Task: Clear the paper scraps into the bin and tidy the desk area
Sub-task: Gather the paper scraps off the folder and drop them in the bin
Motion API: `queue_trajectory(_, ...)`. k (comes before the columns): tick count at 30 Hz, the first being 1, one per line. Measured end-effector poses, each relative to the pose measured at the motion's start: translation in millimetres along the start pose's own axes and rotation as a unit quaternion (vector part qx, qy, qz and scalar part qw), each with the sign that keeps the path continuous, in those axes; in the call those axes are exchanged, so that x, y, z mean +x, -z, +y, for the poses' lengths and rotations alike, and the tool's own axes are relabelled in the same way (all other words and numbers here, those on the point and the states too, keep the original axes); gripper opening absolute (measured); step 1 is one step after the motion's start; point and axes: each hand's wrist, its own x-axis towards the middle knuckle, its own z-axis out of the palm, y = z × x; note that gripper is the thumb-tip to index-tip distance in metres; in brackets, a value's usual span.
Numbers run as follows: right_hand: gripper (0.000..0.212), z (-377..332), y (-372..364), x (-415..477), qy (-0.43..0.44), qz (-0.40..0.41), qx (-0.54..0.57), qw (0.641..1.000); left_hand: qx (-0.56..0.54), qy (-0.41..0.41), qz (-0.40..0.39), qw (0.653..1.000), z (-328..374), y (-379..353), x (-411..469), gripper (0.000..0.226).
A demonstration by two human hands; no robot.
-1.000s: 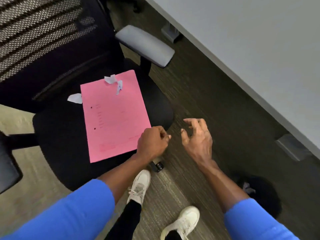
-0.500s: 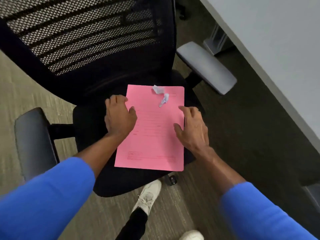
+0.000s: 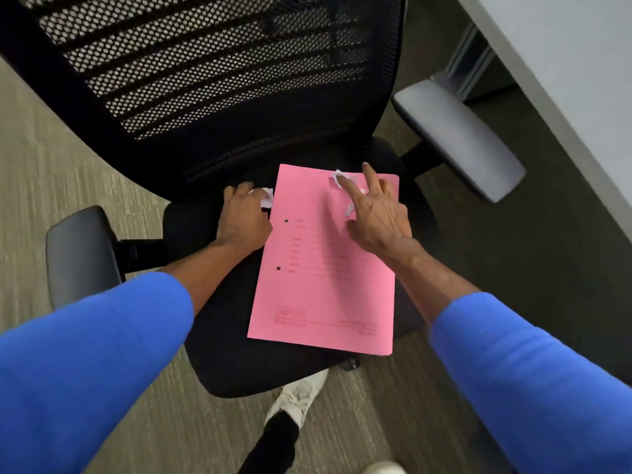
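Both hands at scraps on the chair seat.
My left hand (image 3: 243,221) pinches a white scrap (image 3: 267,198) beside the pink folder (image 3: 325,268); my right hand (image 3: 378,213), fingers (image 3: 349,188) spread and released, touches the scraps (image 3: 342,177) on the folder's top edge.

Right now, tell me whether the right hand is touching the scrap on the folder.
Touching. The head view shows the right hand with a fingertip pressed on the white scrap atop the pink folder.
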Motion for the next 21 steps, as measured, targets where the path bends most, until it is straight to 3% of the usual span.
queue_trajectory(9,0.068,-7.7,-7.0,12.3,0.074,-0.007,-0.058,0.996,0.063,-0.046,0.020,0.997,-13.3,3.5,7.3,0.033)
queue_trajectory(14,0.049,-9.2,-15.6,-0.3,0.067,0.026,-0.040,0.997,0.106,-0.046,0.014,0.993,-14.9,3.6,6.0,0.021)
queue_trajectory(21,0.030,-9.6,-18.2,-23.2,0.027,0.039,-0.027,0.998,0.099,-0.020,-0.018,0.995,-9.7,8.3,-1.2,0.022)
